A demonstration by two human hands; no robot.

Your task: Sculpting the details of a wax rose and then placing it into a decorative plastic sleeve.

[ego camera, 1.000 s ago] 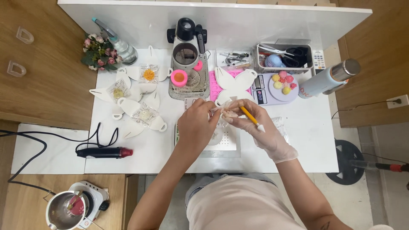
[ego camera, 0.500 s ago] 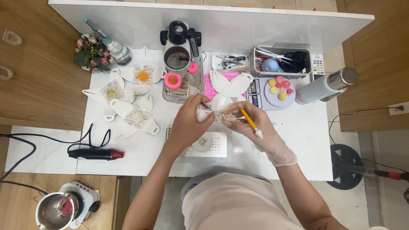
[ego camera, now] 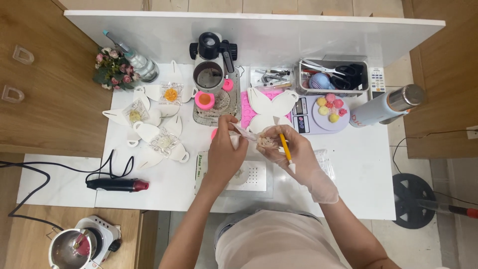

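— Over the white table [ego camera: 348,164], the left hand [ego camera: 225,149] pinches a clear wrapper [ego camera: 245,132]; the gloved right hand [ego camera: 294,154] closes on a small pale piece [ego camera: 266,143] and a yellow tool [ego camera: 286,149].

— Risk?

— A tug could probably tear the wrapper or drop the piece.

Both hands meet at centre, left hand [ego camera: 226,149] bare and pinching, right hand [ego camera: 291,154] gloved, fingers curled.

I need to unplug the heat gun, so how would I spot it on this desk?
Start at the white table and go to its near-left edge, left of the left hand. The heat gun lies there on its side: black body, red nozzle, black cord trailing left.
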